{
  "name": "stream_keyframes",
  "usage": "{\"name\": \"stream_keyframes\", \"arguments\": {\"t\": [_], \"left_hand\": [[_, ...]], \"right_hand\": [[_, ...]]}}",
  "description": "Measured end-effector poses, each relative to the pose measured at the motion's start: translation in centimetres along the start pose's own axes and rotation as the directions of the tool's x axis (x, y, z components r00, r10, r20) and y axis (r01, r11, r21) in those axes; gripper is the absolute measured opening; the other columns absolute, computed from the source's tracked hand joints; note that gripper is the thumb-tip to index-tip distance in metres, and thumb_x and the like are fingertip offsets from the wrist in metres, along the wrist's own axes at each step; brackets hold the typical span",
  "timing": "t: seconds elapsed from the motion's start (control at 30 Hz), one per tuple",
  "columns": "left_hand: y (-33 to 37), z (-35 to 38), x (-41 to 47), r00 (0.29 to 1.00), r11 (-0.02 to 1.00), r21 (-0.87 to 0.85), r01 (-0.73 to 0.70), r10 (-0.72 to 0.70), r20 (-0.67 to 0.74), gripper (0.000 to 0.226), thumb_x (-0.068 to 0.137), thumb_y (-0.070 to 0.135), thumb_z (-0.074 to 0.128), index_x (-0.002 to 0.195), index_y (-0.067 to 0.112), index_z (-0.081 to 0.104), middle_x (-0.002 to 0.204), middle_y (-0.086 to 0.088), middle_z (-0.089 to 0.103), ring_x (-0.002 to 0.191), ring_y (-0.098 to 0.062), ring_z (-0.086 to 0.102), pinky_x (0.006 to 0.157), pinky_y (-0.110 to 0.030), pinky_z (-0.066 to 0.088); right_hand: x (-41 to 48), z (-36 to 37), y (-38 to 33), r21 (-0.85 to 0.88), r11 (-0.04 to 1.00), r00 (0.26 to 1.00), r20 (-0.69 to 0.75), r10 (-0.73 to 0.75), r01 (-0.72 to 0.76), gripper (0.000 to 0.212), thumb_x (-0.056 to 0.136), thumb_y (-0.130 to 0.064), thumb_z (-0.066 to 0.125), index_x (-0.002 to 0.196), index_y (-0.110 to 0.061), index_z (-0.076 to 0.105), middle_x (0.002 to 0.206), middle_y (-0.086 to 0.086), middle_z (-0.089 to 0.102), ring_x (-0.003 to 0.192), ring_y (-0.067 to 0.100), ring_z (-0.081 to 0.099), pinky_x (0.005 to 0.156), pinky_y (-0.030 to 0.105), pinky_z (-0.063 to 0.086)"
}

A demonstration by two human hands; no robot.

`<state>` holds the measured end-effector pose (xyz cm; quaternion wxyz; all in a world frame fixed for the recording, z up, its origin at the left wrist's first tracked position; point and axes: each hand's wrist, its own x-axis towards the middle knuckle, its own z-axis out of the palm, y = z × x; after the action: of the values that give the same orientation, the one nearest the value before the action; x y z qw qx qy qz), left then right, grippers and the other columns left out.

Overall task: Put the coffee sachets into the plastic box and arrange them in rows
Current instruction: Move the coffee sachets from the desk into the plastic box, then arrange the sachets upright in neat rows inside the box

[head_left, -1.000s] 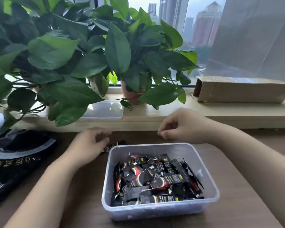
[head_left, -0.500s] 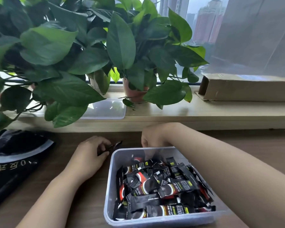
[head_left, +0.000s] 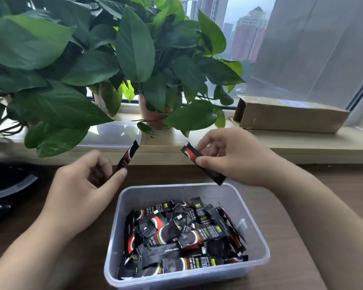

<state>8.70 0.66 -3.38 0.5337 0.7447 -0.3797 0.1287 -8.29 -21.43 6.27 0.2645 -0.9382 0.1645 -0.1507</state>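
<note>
Two hands are raised over a brown table (head_left: 302, 216), and each holds one coffee sachet.

Far left, a black bag (head_left: 2, 185) with pale trim lies on the table, cut off by the frame edge. Leafy plants (head_left: 71, 59) fill the upper left and hang over a pale windowsill (head_left: 302, 143). A clear plastic lid (head_left: 113, 135) lies flat on the sill, half under the leaves.

The left hand (head_left: 78, 191) is left of the box's far corner, with its fingers curled. Its thumb and fingertips pinch the bottom end of the left sachet (head_left: 127, 156), which sticks up in the air, tilted to the upper right. A terracotta pot (head_left: 153, 116) stands on the sill behind it.

Centre and low in view, the translucent plastic box (head_left: 166, 193) sits on the table. The sachet heap (head_left: 182, 237) inside is black-and-red packs jumbled at all angles, not in rows, and piled toward the near wall.

The right hand (head_left: 235, 158) is above the box's far-right side. Its thumb and fingers pinch the right sachet (head_left: 203, 162) near the middle. That sachet lies diagonally, with the red end up-left and the black end down-right at the box's far rim. Can't tell if the tip touches the rim.

On the right, a cardboard box (head_left: 289, 118) lies on its side on the sill. Towers (head_left: 247, 38) show through the window behind it, and a grey blind (head_left: 323, 49) covers the far right.
</note>
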Motion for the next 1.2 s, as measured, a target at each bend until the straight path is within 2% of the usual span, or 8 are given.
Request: {"name": "stream_keyframes", "arguments": {"t": [0.17, 0.3, 0.47, 0.6, 0.73, 0.93, 1.1, 1.2], "left_hand": [[3.0, 0.6, -1.4, 0.986, 0.977, -0.213, -0.032, 0.066, 0.156, 0.038, 0.075, 0.051, 0.07, 0.071, 0.016, 0.057, 0.061, -0.003, 0.061, 0.052, -0.029, 0.052, 0.048, -0.035, 0.041], [3.5, 1.8, -2.0, 0.952, 0.976, -0.116, -0.182, 0.205, 0.23, 0.029, 0.087, 0.044, 0.061, 0.067, 0.024, 0.063, 0.076, 0.007, 0.066, 0.078, -0.017, 0.062, 0.07, -0.032, 0.046], [1.1, 2.0, -1.5, 0.977, 0.99, -0.029, -0.142, 0.144, 0.159, 0.031, 0.089, 0.039, 0.051, 0.069, 0.021, 0.067, 0.089, 0.016, 0.069, 0.096, -0.011, 0.062, 0.087, -0.019, 0.042], [0.1, 2.3, -1.1, 0.982, 0.999, -0.05, 0.003, 0.007, 0.19, 0.027, 0.08, 0.044, 0.051, 0.068, 0.028, 0.069, 0.091, 0.021, 0.072, 0.1, -0.003, 0.064, 0.088, -0.015, 0.043], [0.1, 2.9, -1.2, 0.928, 0.981, -0.112, 0.16, -0.11, 0.357, 0.026, 0.074, 0.023, 0.05, 0.079, 0.035, 0.073, 0.1, 0.024, 0.074, 0.103, 0.003, 0.065, 0.092, -0.025, 0.047], [-0.6, 3.1, -1.1, 0.9, 0.96, -0.128, 0.248, -0.179, 0.396, 0.038, 0.071, 0.013, 0.047, 0.085, 0.031, 0.078, 0.098, 0.005, 0.078, 0.107, -0.019, 0.069, 0.104, -0.051, 0.048], [-0.1, 3.5, -1.3, 0.899, 0.923, -0.229, 0.31, -0.205, 0.387, 0.042, 0.065, 0.005, 0.038, 0.08, 0.015, 0.076, 0.092, -0.001, 0.08, 0.093, -0.018, 0.073, 0.087, -0.037, 0.054], [0.0, 3.5, -1.2, 0.894, 0.906, -0.258, 0.335, -0.219, 0.39, 0.039, 0.074, -0.005, 0.036, 0.085, 0.008, 0.071, 0.089, -0.001, 0.08, 0.087, -0.017, 0.072, 0.076, -0.027, 0.053]], "right_hand": [[-6.6, 0.1, -0.2, 0.271, 0.956, 0.994, 0.03, 0.104, -0.109, 0.014, 0.083, -0.034, 0.076, 0.095, -0.027, 0.071, 0.073, -0.001, 0.072, 0.06, 0.005, 0.06, 0.061, 0.02, 0.047], [-7.8, 2.4, 1.2, 0.097, 0.986, 0.965, -0.213, 0.155, -0.137, 0.016, 0.084, -0.046, 0.069, 0.096, -0.035, 0.071, 0.085, -0.02, 0.07, 0.07, 0.001, 0.06, 0.064, 0.017, 0.044], [-8.4, 4.7, 2.2, 0.276, 0.955, 0.866, -0.445, 0.228, -0.11, 0.01, 0.089, -0.021, 0.07, 0.084, -0.029, 0.074, 0.083, -0.02, 0.071, 0.068, -0.002, 0.062, 0.057, 0.008, 0.042], [-8.5, 6.4, 2.3, 0.326, 0.939, 0.911, -0.346, 0.225, -0.108, 0.011, 0.088, -0.017, 0.072, 0.087, -0.028, 0.074, 0.082, -0.015, 0.072, 0.063, -0.005, 0.063, 0.054, 0.006, 0.04], [-8.0, 6.5, 2.9, 0.26, 0.96, 0.93, -0.316, 0.186, -0.103, 0.012, 0.092, -0.016, 0.066, 0.092, -0.025, 0.073, 0.084, -0.011, 0.073, 0.052, -0.01, 0.055, 0.05, 0.005, 0.038], [-7.9, 7.0, 3.5, 0.179, 0.979, 0.954, -0.26, 0.146, -0.101, 0.007, 0.09, -0.024, 0.067, 0.091, -0.029, 0.072, 0.069, -0.023, 0.065, 0.056, -0.006, 0.055, 0.055, 0.008, 0.039], [-7.7, 7.2, 3.4, 0.034, 0.993, 0.961, -0.249, 0.116, -0.111, 0.011, 0.088, -0.034, 0.068, 0.098, -0.031, 0.069, 0.096, -0.019, 0.066, 0.074, -0.005, 0.055, 0.067, 0.004, 0.038], [-7.3, 7.5, 3.3, -0.047, 0.992, 0.973, -0.204, 0.107, -0.119, 0.018, 0.089, -0.037, 0.065, 0.106, -0.03, 0.067, 0.104, -0.015, 0.064, 0.095, 0.005, 0.057, 0.079, 0.021, 0.039]]}}
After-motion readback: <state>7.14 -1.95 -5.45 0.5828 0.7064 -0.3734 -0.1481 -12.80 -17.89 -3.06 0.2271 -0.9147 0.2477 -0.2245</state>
